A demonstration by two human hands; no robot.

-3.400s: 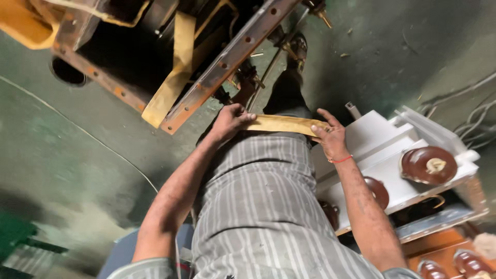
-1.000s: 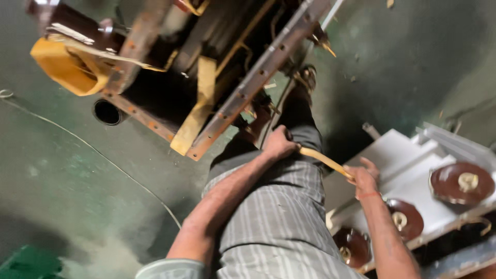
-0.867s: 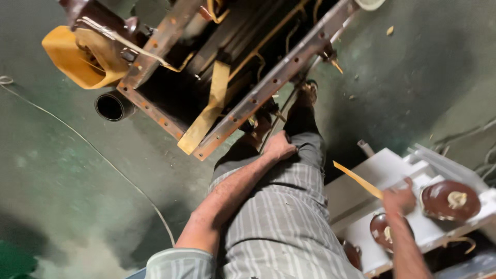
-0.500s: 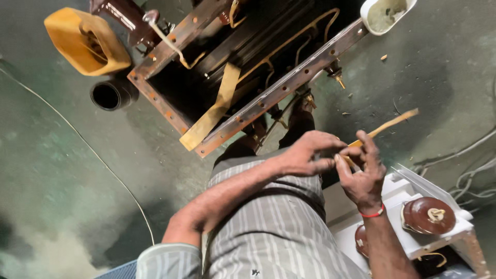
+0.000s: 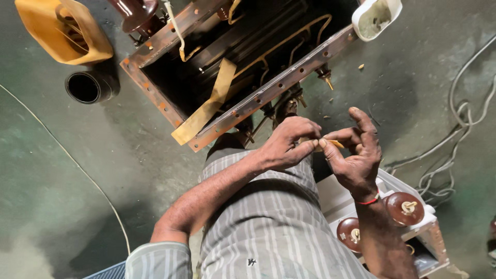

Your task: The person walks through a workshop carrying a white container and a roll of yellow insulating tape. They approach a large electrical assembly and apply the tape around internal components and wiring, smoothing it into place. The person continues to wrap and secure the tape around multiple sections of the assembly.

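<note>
While the person stands over the grey-green concrete floor (image 5: 67, 196), both hands meet in front of the striped trousers (image 5: 268, 222), just below the near rim of an open rusty metal tank (image 5: 268, 93). The left hand (image 5: 287, 142) has its thumb and fingers closed on one end of a small yellowish strip (image 5: 330, 144), and the right hand (image 5: 356, 152), with a red thread at the wrist, pinches the other end between thumb and forefinger, its remaining fingers curled loosely above. Most of the strip is hidden between the fingertips. A wider tan insulating strip (image 5: 206, 106) hangs out over the tank's near rim, and thin curved leads run inside the dark tank. By the tank's far left corner stands a yellow plastic jug (image 5: 62, 31) with a black pipe section (image 5: 85, 87) beside it; a white container (image 5: 376, 18) sits at the far right corner. At the person's right, a white stand (image 5: 346, 199) carries two brown porcelain bushings (image 5: 403, 208), and grey cables (image 5: 454, 150) lie looped on the floor beyond it.
</note>
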